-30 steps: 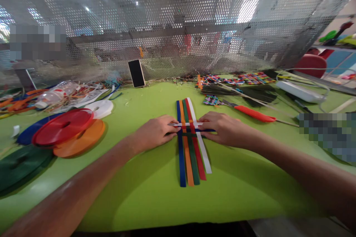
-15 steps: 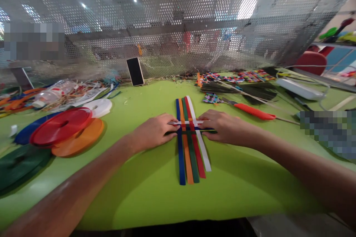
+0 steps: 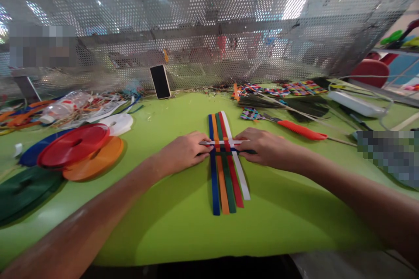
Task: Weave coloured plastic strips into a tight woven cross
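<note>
Lengthwise strips in blue [image 3: 215, 183], orange [image 3: 223, 183], green [image 3: 230, 183], red [image 3: 237, 183] and white [image 3: 242, 178] lie side by side before me. Short crosswise strips, among them a white strip [image 3: 217, 143], interlace with them near the middle. My left hand [image 3: 186, 150] is closed on the left ends of the crosswise strips, thumb and fingertips pinching. On the opposite side, my right hand [image 3: 262, 147] pinches their right ends. The fingers hide exactly which strip ends each hand grips.
Rolls of red [image 3: 93, 133], orange [image 3: 108, 157], white [image 3: 122, 124] and green strip [image 3: 29, 198] lie at left, by a plastic bottle [image 3: 70, 104]. An upright phone [image 3: 160, 82] stands behind. A red-handled cutter [image 3: 301, 130] and woven pieces [image 3: 304, 88] lie right.
Both hands keep their places at the ends of the crosswise strips, which sit slightly closer together. The whole view has shifted a little.
</note>
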Demonstrator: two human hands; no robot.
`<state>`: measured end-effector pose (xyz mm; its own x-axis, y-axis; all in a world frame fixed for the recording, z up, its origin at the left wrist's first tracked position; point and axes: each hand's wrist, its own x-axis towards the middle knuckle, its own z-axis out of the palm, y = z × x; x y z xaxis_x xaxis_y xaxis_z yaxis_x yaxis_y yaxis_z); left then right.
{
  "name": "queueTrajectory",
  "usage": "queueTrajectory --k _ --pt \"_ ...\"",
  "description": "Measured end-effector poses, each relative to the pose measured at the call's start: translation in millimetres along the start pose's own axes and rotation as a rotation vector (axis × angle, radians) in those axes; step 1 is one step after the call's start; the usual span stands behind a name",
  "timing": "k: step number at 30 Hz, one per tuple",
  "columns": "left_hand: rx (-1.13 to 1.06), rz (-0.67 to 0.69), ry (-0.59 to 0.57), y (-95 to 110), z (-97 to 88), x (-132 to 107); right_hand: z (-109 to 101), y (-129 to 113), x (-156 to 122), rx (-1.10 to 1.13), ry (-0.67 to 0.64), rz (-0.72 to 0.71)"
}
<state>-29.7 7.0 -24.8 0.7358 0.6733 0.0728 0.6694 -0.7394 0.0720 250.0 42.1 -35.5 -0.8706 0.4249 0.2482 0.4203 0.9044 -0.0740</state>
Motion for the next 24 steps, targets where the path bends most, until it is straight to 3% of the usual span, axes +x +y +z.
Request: queueTrajectory --k 19,24 --pt "-0.067 -0.039 0.0 0.5 -4.6 -2.8 3.0 0.8 -0.7 0.049 0.027 0.032" --pt "-0.115 -0.043 0.045 -1.5 -4.5 -3.7 -0.8 2.0 -0.1 0.115 0.138 0.046"
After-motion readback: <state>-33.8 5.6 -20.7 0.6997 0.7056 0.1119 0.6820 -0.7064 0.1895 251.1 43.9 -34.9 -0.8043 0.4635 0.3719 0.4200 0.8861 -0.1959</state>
